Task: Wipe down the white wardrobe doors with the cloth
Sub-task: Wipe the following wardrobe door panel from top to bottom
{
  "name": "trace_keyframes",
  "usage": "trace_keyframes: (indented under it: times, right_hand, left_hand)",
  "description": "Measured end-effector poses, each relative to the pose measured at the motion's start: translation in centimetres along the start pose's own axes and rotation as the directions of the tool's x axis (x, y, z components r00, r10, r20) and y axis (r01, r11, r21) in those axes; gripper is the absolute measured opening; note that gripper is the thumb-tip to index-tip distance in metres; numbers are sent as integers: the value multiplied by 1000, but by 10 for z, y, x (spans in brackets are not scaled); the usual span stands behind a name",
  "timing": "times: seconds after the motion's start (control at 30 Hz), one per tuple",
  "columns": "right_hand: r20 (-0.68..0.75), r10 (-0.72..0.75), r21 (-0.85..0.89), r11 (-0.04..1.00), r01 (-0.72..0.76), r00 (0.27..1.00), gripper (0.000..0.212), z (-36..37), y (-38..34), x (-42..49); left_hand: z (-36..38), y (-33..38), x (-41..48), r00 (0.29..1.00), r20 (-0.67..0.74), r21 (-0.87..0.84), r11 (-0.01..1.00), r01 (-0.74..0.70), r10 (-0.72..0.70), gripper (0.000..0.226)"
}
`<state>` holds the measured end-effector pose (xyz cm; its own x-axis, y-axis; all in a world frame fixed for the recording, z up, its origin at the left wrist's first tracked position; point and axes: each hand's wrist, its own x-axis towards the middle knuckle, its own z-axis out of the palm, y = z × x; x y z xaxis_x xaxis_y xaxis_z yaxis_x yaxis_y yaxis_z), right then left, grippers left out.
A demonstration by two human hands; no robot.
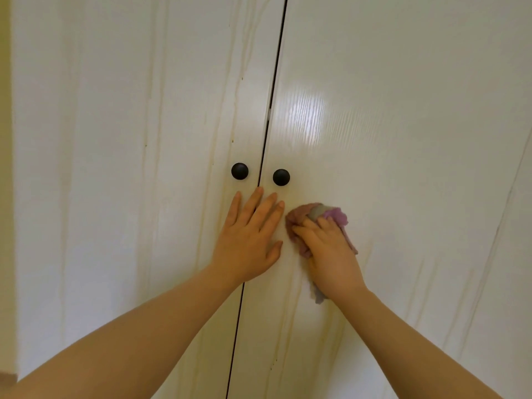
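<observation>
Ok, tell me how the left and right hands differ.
The left hand lies flat, fingers straight and spread; the right hand curls its fingers. The left hand holds nothing; the right hand grips the cloth. The left hand spans the seam between left door and right door; the right hand sits on the right door only. Both lie below the black knobs.

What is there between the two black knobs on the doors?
In the head view, only the dark door seam runs between the left knob and the right knob.
</observation>
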<state>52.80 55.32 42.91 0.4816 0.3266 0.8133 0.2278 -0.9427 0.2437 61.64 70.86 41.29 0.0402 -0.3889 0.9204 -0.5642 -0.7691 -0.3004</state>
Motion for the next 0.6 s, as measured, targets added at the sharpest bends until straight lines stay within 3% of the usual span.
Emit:
trace_keyframes:
  times: [0.07, 0.2, 0.33, 0.4, 0.5, 0.6]
  right_hand:
    - [-51, 14, -9, 1000, -15, 999, 34, -13, 7, 11]
    - [-181, 246, 107, 967, -230, 952, 36, -13, -2, 21]
    - [4, -20, -79, 997, 20, 1000, 40, 14, -9, -20]
    - [45, -58, -105, 993, 62, 997, 37, 5, 3, -15]
    - [-34, 130, 1, 992, -130, 991, 33, -16, 4, 13]
    - [-36, 205, 27, 978, -205, 978, 45, -23, -3, 24]
  left_hand:
    - [2, -1, 0, 1000, -21, -15, 1000, -12, 12, 63]
    - [7, 2, 0, 999, -45, -38, 999, 9, -10, 61]
    - [7, 3, -1, 993, -116, -95, 995, 9, -20, 54]
    - [2, 6, 2, 974, -200, -183, 981, 67, -104, 42]
    - [-11, 20, 13, 924, -222, -426, 884, 196, -312, 29]
    - [-22, 38, 26, 935, -22, -700, 673, 238, -354, 27]
